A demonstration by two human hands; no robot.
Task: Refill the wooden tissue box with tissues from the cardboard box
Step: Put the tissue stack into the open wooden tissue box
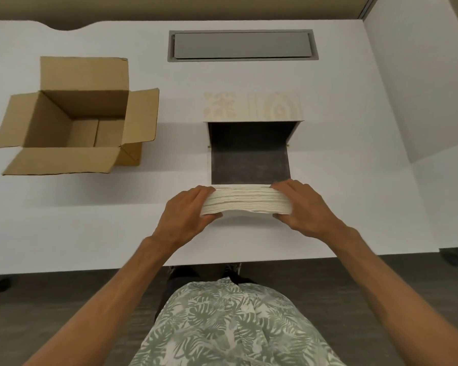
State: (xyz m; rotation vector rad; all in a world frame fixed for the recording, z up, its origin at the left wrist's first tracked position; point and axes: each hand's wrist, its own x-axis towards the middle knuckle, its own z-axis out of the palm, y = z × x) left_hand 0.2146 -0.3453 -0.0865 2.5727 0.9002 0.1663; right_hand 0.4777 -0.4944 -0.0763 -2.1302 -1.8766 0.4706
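A thick stack of cream tissues (246, 202) is held between both hands just above the white table, right in front of the wooden tissue box. My left hand (188, 213) grips its left end and my right hand (306, 207) grips its right end. The wooden tissue box (251, 108) has a pale patterned face and stands open toward me, its dark-lined flap (250, 165) folded down flat on the table and its dark inside (249, 133) showing. The cardboard box (74, 120) sits at the left with all flaps open; nothing shows inside it.
A grey recessed cable hatch (242, 44) lies in the white table (90, 220) behind the wooden box. A white partition (421, 88) rises at the right. The table's near edge runs just below my forearms, with dark floor beneath.
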